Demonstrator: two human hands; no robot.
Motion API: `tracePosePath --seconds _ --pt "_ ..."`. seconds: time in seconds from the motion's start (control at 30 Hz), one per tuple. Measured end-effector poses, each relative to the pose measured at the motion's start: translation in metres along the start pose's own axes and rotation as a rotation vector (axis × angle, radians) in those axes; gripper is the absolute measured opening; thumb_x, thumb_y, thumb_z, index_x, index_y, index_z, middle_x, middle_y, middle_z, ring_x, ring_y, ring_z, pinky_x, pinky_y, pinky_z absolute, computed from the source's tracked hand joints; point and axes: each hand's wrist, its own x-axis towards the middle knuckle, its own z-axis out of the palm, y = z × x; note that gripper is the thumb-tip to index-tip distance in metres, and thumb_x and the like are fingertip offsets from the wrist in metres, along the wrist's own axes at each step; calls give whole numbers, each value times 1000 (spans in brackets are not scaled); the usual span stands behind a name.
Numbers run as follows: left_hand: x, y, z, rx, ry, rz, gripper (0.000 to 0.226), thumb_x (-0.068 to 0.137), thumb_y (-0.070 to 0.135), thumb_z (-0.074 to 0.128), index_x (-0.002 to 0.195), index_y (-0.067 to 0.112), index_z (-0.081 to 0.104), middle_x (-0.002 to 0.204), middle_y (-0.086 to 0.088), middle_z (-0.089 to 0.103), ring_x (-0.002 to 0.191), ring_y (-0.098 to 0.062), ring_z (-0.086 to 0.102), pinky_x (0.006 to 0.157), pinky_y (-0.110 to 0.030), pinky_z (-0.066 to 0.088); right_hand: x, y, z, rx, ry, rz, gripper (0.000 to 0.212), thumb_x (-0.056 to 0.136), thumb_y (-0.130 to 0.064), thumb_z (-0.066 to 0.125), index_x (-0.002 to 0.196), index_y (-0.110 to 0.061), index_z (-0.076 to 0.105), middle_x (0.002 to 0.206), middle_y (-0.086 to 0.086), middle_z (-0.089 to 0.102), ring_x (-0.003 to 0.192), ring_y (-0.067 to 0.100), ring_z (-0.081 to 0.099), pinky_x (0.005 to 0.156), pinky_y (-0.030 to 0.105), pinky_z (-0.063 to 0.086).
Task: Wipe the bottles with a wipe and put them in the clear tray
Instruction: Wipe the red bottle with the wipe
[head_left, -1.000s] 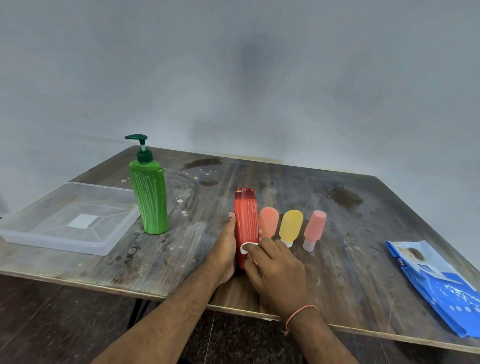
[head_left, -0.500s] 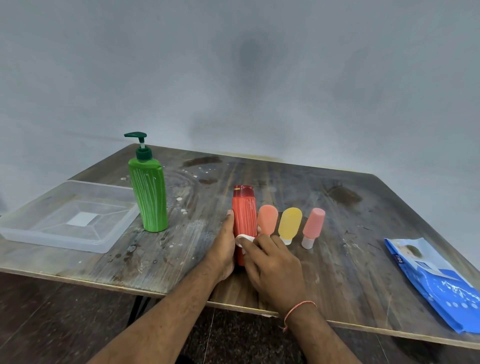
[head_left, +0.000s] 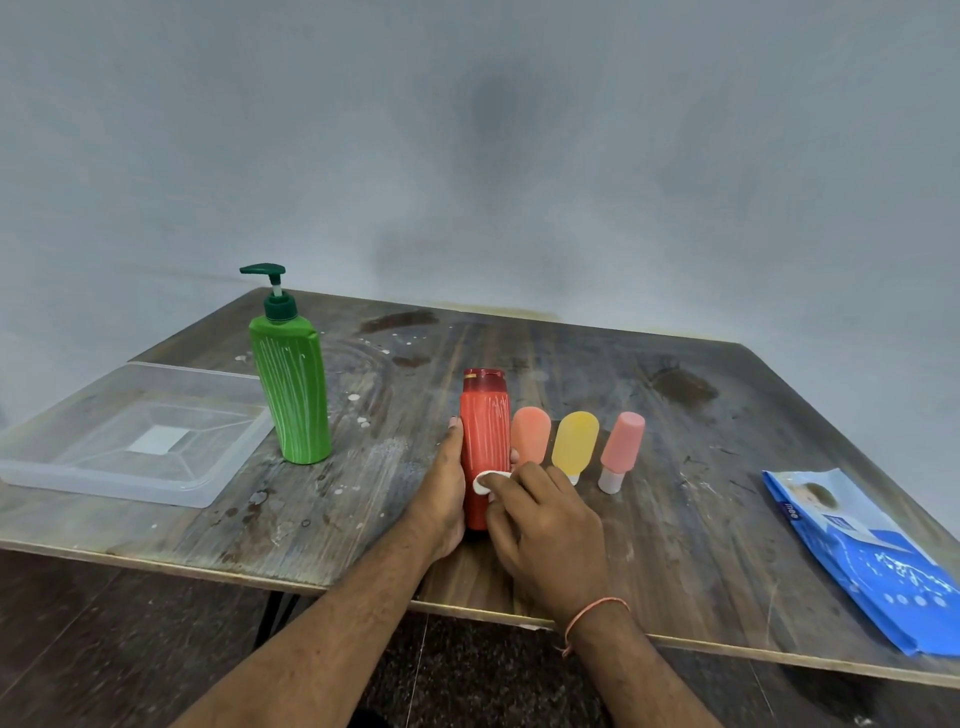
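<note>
white wipe (head_left: 485, 478) slid higher on smooth red bottle (head_left: 485, 441); right hand (head_left: 545, 525) fingers pinch it, left hand (head_left: 441, 488) fingers clasp bottle.

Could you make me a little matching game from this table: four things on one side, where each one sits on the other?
Things:
1. green pump bottle
2. red bottle
3. clear tray
4. blue wipes pack

Places:
A. far right edge of the table
B. held between both hands
C. far left, nothing in it
D. standing just right of the tray

Pairs: 1-D, 2-B, 3-C, 4-A
</note>
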Motion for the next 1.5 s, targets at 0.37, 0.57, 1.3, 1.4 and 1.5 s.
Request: tracePosePath --seconds 0.37,0.57,1.3,1.4,1.5 --pt "1 0 0 10 20 0 82 103 72 26 132 7 67 119 -20 75 104 -28 74 87 -40 60 1 0 0 2 -13 19 25 101 -26 63 124 -25 74 102 -7 60 88 16 53 71 28 47" --pt "-1 1 0 29 34 -9 80 103 72 25 130 10 68 121 -20 75 112 -33 73 96 -45 59 1 0 -1 21 -71 -29 26 105 -29 60 128 -30 71 102 -8 57 91 13 50 72 23 42" --pt "-4 5 5 -65 27 -11 86 102 74 24 113 5 74 98 -16 76 83 -24 75 73 -36 61 1 0 0 60 12 76 24 99 -25 64 119 -26 76 100 -9 64 89 16 57 70 30 51" --pt "-4 4 5 -63 44 -3 83 103 72 23 120 7 72 104 -15 77 89 -24 76 76 -38 60 1 2 1 45 41 105 27 99 -24 64 123 -24 76 100 -8 63 88 16 56 71 30 50" --pt "-5 5 5 -75 36 -9 86 102 74 24 119 5 72 100 -15 77 85 -24 75 73 -36 60 0 3 0 59 9 63 29 101 -25 64 128 -26 74 102 -9 61 90 15 56 72 26 47"
